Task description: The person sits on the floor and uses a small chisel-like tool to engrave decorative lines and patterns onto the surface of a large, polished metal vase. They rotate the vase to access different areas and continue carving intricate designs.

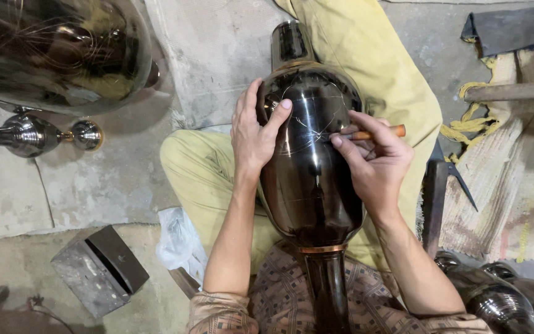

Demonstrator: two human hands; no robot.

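Two bare hands work on a large dark, polished metal vase (313, 167) that lies across the person's lap, its neck pointing away and its narrow foot toward the body. The left hand (253, 139) rests flat on the vase's upper left shoulder, fingers spread and open, thumb stretched across the dark surface; it steadies the vase rather than closing around it. The right hand (375, 161) sits on the right side of the vase with its fingers closed around a thin tool with an orange-brown wooden handle (379, 132), the tip touching the surface near fine scratched lines that curve over the shoulder. Yellowish trousers (205, 179) show under and beside the vase, and patterned sleeves (217, 309) cover both forearms near the bottom edge. On the concrete floor (94, 185) to the left lie another big shiny vessel (57, 49), a smaller metal piece with rounded knobs (32, 135), and a grey metal block (100, 269). A striped rug (508, 185) lies at right.
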